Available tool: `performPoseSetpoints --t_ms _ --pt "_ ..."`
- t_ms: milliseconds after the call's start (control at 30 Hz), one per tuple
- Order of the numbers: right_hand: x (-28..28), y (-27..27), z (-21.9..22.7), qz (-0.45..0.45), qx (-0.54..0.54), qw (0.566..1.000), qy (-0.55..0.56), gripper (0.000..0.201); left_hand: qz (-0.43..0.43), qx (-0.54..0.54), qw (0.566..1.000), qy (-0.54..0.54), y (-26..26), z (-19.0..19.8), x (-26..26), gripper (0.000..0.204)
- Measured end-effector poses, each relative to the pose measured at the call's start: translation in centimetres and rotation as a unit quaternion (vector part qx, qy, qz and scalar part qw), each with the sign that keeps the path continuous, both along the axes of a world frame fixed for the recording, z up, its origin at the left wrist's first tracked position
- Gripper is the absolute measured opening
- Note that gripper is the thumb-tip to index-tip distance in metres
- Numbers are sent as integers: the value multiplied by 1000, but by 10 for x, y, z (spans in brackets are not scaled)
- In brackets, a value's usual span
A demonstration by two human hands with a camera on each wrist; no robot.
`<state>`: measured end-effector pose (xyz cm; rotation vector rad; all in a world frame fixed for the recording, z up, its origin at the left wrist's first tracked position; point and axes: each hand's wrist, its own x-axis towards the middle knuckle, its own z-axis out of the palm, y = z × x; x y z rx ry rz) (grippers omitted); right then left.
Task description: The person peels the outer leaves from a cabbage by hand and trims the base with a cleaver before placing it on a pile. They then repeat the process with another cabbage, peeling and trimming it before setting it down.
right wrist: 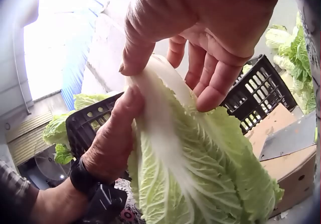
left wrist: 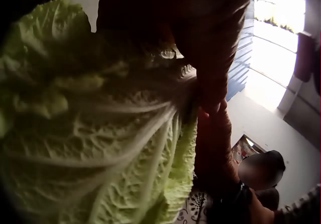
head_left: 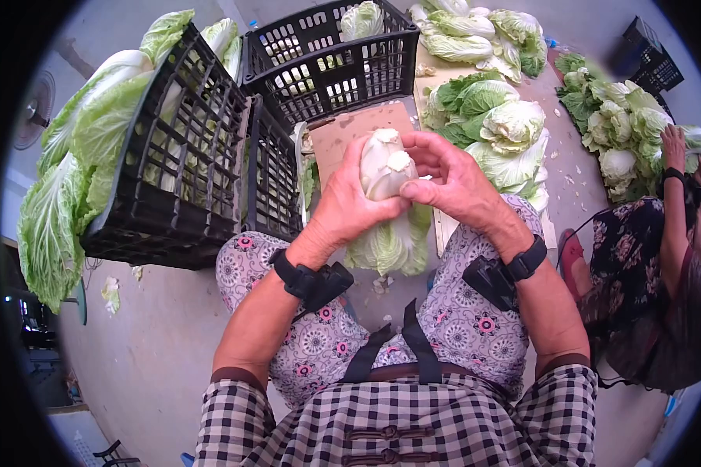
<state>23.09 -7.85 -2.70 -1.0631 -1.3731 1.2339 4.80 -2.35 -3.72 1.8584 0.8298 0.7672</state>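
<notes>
A napa cabbage [head_left: 385, 241] is held between both hands above the lap, its white stem end up and its green leaves hanging down. My left hand [head_left: 346, 191] grips it from the left, thumb along the pale stalks. From the right, my right hand [head_left: 458, 180] holds it near the stem end, thumb on the front and fingers bent behind. In the right wrist view the thumb of the right hand [right wrist: 200, 38] presses the white rib, close to the left thumb. Broad veined leaves of the cabbage [left wrist: 110, 148] fill much of the left wrist view, where the hands are in shadow.
Black crates [head_left: 171, 148] with cabbages stand at the left, another crate [head_left: 343, 70] ahead. A cardboard piece [head_left: 354, 136] lies before the knees. Cabbages [head_left: 506, 124] are piled ahead right, more cabbages [head_left: 627, 136] beyond. Another person's hand [head_left: 672, 148] reaches in at far right.
</notes>
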Motion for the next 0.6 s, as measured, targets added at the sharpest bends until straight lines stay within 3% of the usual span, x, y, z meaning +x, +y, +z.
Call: performPoseSetpoints --t_ms 133,233,300,433,533,600 --pt "-3 2 -1 10 6 1000 14 70 27 20 999 -1 7 7 -6 82" --pt "8 1 13 -67 -2 997 -30 50 72 -32 995 -63 19 17 -19 69" --pt "28 3 23 -119 4 993 13 43 119 -64 988 -74 29 26 -34 64" --pt "90 -8 42 -150 -78 985 -43 40 159 -25 979 -124 46 24 -54 61" --pt "122 -12 14 -144 -112 977 -107 41 181 31 980 -77 55 22 -63 64" --pt "133 -13 -24 -139 -130 967 -169 41 177 9 979 -99 50 23 -59 65"
